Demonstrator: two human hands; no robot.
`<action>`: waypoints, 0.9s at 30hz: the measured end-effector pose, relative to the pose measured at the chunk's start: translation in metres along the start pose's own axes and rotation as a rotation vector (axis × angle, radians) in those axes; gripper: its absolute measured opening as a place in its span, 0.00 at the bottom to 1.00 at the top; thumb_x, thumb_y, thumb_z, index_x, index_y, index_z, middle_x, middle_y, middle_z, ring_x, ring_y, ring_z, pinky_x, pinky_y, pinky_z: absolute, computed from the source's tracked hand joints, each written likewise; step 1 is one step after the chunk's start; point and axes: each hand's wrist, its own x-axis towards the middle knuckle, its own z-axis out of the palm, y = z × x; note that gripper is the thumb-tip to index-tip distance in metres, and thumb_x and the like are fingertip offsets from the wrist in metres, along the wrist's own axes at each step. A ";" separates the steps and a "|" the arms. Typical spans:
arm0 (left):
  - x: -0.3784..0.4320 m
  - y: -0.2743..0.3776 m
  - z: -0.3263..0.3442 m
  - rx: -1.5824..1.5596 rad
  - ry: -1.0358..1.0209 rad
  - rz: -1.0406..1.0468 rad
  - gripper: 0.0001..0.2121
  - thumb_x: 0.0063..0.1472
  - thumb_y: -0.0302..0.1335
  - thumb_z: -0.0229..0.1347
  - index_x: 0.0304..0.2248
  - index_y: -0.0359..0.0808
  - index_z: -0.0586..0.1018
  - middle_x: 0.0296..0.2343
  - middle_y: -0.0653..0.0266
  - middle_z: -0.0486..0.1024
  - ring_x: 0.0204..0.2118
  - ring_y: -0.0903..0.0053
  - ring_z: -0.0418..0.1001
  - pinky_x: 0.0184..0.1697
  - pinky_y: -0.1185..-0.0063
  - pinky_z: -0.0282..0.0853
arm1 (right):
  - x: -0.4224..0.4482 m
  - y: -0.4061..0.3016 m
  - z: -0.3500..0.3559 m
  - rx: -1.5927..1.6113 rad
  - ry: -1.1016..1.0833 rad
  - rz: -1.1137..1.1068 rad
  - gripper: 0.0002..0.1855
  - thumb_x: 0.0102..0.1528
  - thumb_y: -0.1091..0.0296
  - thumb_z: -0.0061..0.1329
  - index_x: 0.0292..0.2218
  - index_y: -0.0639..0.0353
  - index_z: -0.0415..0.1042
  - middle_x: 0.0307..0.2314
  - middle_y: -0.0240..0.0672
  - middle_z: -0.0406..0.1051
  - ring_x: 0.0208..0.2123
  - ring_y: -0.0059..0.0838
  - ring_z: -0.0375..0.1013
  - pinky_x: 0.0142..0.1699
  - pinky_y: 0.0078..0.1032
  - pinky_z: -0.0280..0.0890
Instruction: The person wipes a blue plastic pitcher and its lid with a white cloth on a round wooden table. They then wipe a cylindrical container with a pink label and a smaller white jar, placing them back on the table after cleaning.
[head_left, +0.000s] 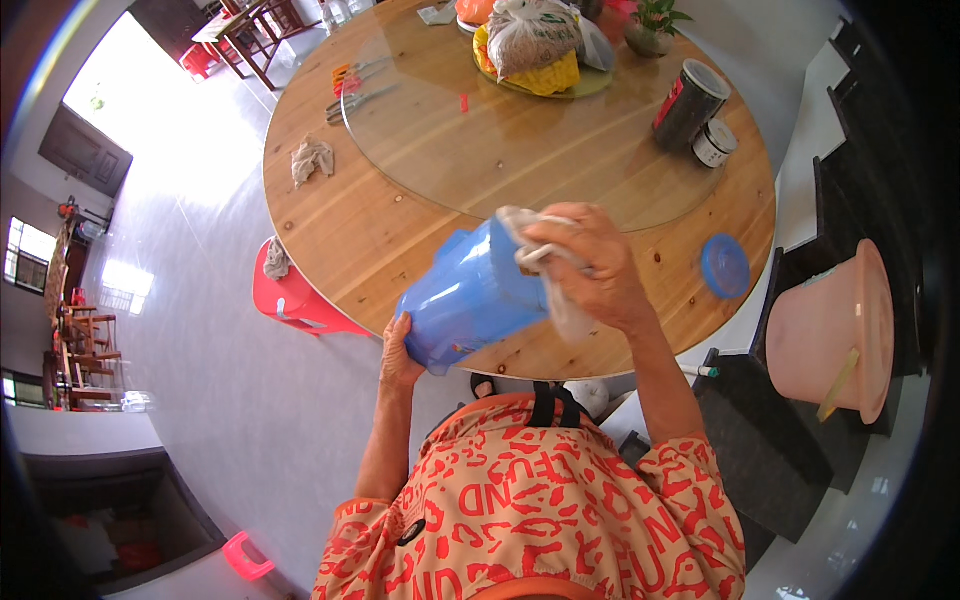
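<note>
A blue plastic jug (472, 292) lies tilted on its side over the near edge of the round wooden table (420, 191). My left hand (400, 351) grips its lower left end, thumb on the near side. In my right hand (589, 262) is a pale cloth (570, 311), bunched against the jug's other end and blurred at its hanging part. The fingers hide much of that end. To the right on the table rests a round blue plastic lid (725, 265), apart from the jug.
A glass turntable (420, 142) carries bagged goods (534, 41), a dark canister (688, 105) and a small jar (714, 142). Scissors (360, 103) and a crumpled rag (312, 160) lie at left. A red stool (300, 300) stands left, a pink bucket (821, 337) on the dark steps at right.
</note>
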 end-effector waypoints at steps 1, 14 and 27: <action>0.001 0.001 0.001 0.033 -0.014 0.008 0.24 0.58 0.36 0.58 0.49 0.30 0.69 0.42 0.57 0.74 0.43 0.70 0.74 0.48 0.69 0.71 | 0.006 -0.005 0.008 -0.041 -0.049 -0.062 0.15 0.47 0.70 0.54 0.40 0.50 0.77 0.40 0.34 0.71 0.39 0.37 0.69 0.44 0.31 0.66; 0.002 0.001 0.012 0.091 -0.025 0.026 0.21 0.59 0.34 0.57 0.49 0.30 0.70 0.41 0.59 0.75 0.42 0.73 0.75 0.46 0.72 0.73 | -0.003 0.014 0.003 -0.347 -0.006 0.298 0.14 0.50 0.69 0.51 0.40 0.51 0.76 0.38 0.34 0.71 0.40 0.39 0.69 0.46 0.33 0.65; -0.006 0.000 0.014 0.053 -0.030 0.064 0.21 0.60 0.35 0.56 0.48 0.30 0.71 0.40 0.59 0.75 0.41 0.73 0.75 0.47 0.72 0.73 | -0.012 -0.018 0.000 -0.042 -0.176 -0.277 0.27 0.37 0.78 0.59 0.43 0.55 0.76 0.41 0.36 0.70 0.39 0.39 0.69 0.43 0.32 0.66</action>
